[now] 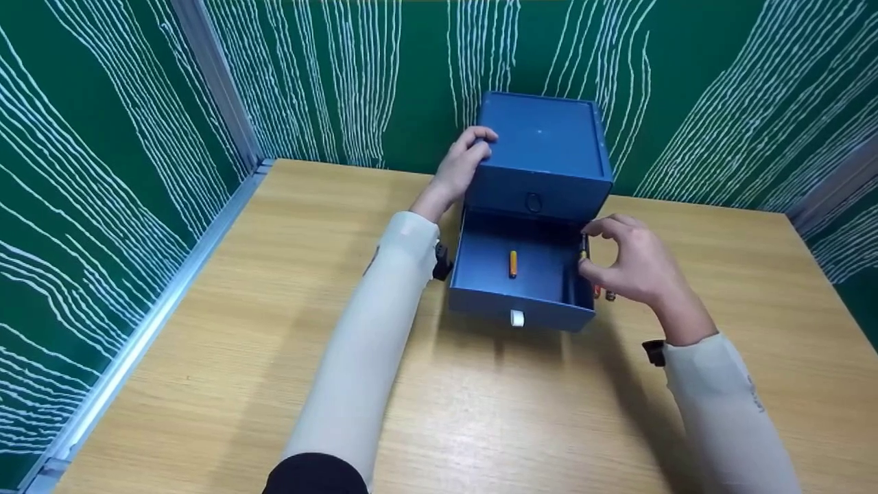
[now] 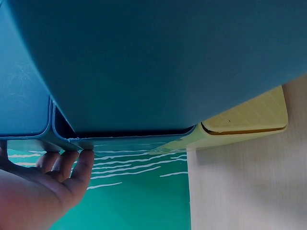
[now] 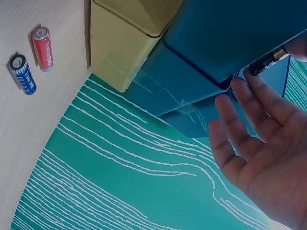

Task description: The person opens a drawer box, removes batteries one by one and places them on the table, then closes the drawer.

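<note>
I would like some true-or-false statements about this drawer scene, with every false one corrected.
1. The right hand pinches a black-and-gold cylindrical battery. True.
2. The small orange cylinder lies outside the open blue drawer. False: it lies inside.
3. The left hand touches the blue box-shaped cabinet. True.
4. A red cylindrical battery stands on the cabinet's top. False: it lies on the wooden table, beside a blue-and-white cylindrical battery.
</note>
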`<control>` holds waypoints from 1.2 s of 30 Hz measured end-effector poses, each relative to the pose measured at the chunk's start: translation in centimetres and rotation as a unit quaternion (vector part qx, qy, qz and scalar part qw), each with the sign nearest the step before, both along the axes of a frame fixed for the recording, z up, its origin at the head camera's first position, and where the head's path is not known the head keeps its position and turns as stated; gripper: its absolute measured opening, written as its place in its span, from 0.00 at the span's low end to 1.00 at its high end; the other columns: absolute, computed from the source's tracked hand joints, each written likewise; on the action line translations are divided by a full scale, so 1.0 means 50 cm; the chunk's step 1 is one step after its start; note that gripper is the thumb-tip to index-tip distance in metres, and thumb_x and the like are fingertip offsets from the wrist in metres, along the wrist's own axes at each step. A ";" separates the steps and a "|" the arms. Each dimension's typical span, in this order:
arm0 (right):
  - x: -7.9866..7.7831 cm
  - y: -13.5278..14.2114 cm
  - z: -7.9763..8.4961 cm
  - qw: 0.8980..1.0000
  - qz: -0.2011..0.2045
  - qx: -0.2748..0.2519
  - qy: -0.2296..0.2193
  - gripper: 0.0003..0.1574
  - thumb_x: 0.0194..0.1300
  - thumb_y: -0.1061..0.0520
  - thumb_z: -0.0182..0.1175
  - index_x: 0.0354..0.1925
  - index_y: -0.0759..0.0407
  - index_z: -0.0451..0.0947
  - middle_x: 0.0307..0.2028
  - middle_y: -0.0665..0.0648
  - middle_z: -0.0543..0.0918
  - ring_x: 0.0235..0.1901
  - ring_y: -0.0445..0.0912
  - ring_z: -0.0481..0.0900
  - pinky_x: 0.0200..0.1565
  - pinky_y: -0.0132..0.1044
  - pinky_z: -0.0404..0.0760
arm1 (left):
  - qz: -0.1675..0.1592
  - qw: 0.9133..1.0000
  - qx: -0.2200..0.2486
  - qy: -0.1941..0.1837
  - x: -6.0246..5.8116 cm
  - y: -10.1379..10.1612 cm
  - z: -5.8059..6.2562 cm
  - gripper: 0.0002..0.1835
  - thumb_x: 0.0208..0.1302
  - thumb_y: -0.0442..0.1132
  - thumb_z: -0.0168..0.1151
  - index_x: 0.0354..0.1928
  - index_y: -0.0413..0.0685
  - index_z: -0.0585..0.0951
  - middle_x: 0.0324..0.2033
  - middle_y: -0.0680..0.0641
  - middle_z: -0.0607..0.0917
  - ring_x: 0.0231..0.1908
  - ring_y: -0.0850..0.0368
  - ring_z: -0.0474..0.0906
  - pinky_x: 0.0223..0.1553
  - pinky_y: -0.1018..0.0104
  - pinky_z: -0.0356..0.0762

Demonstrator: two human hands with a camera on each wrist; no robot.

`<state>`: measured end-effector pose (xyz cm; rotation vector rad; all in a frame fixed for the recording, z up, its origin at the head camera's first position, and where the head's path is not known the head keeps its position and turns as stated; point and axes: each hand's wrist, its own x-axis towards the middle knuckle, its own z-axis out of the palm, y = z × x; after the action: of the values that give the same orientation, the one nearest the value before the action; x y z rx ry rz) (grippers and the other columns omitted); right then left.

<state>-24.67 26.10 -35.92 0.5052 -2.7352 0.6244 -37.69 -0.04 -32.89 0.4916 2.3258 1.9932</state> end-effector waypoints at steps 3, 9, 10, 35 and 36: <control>0.003 0.005 0.001 1.000 -0.009 0.002 -0.006 0.25 0.46 0.48 0.61 0.44 0.57 0.74 0.43 0.55 0.76 0.44 0.51 0.70 0.44 0.53 0.71 | 0.000 1.000 0.001 0.001 0.000 0.000 0.000 0.12 0.60 0.42 0.42 0.45 0.60 0.70 0.56 0.57 0.64 0.56 0.59 0.57 0.56 0.56 0.54; 0.006 0.018 0.000 1.000 -0.025 -0.006 0.005 0.26 0.45 0.48 0.61 0.43 0.58 0.74 0.42 0.56 0.76 0.43 0.52 0.70 0.42 0.52 0.70 | 0.000 1.000 0.002 0.002 -0.001 -0.001 -0.002 0.12 0.60 0.42 0.42 0.45 0.60 0.70 0.56 0.56 0.64 0.56 0.59 0.58 0.56 0.57 0.55; 0.006 0.021 -0.001 1.000 -0.027 -0.007 0.007 0.25 0.45 0.48 0.61 0.43 0.58 0.74 0.41 0.56 0.76 0.43 0.52 0.70 0.42 0.52 0.70 | 0.000 1.000 0.002 0.004 0.000 -0.001 -0.002 0.13 0.60 0.42 0.42 0.45 0.60 0.71 0.56 0.57 0.65 0.56 0.59 0.58 0.56 0.58 0.55; -0.021 0.043 -0.060 0.996 -0.067 0.014 -0.054 0.25 0.47 0.48 0.61 0.44 0.57 0.73 0.42 0.58 0.74 0.42 0.54 0.69 0.39 0.52 0.71 | 0.002 1.000 0.003 0.004 0.033 -0.004 0.027 0.14 0.60 0.39 0.41 0.47 0.52 0.70 0.56 0.54 0.66 0.56 0.60 0.58 0.55 0.62 0.55; -0.021 0.044 -0.063 0.996 -0.066 0.015 -0.057 0.25 0.47 0.47 0.61 0.44 0.57 0.73 0.42 0.58 0.74 0.43 0.54 0.69 0.39 0.52 0.71 | 0.002 1.000 0.001 0.003 0.039 -0.004 0.031 0.15 0.60 0.39 0.41 0.48 0.51 0.70 0.56 0.53 0.65 0.56 0.60 0.58 0.55 0.62 0.55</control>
<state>-25.72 28.28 -39.09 0.2999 -2.8609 0.5956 -35.73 -0.25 -31.32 0.4947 2.3303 2.0001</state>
